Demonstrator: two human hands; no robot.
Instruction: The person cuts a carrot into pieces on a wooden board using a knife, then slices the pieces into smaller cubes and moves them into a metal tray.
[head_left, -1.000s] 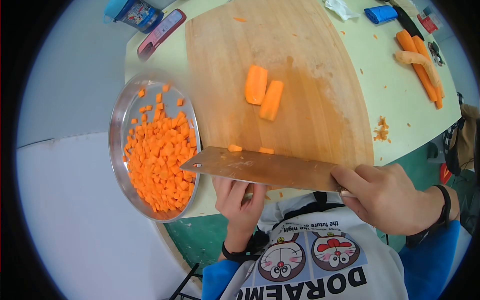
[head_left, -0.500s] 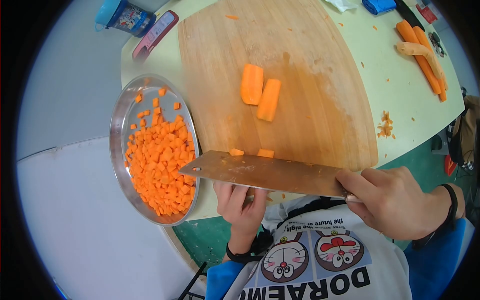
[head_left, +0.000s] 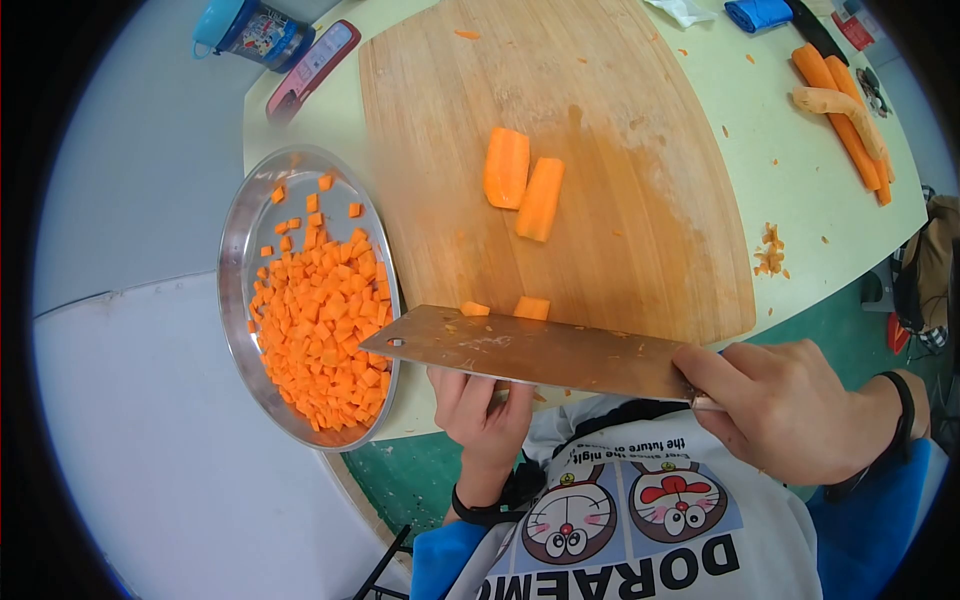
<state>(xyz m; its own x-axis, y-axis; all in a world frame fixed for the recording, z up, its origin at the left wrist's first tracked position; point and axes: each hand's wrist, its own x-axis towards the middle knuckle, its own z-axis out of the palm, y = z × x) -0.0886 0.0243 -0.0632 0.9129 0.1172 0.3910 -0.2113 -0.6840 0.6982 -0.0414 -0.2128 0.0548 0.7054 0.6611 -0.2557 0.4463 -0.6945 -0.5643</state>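
My right hand (head_left: 785,410) is closed around the handle of a cleaver (head_left: 530,350). Its broad blade lies across the near edge of the wooden cutting board (head_left: 640,240), pointing left. My left hand (head_left: 480,425) is just below the blade with fingers bent together; the blade covers the fingertips, so what they grip is hidden. Past the blade's far edge show a carrot piece (head_left: 533,308) and a smaller carrot bit (head_left: 474,309). Two thick carrot chunks, a wider one (head_left: 507,168) and a narrower one (head_left: 540,200), lie side by side at mid-board.
A metal tray (head_left: 232,330) of diced carrot (head_left: 325,320) stands left of the board. Whole carrots (head_left: 845,130), a pale root-like piece (head_left: 825,100) and peel scraps (head_left: 770,250) lie at right. A phone (head_left: 313,70) and a blue-lidded jar (head_left: 265,38) are at upper left.
The cleaver blade has dropped very slightly toward me. Both hands stay almost where they were, and the carrot chunks and tray look unchanged.
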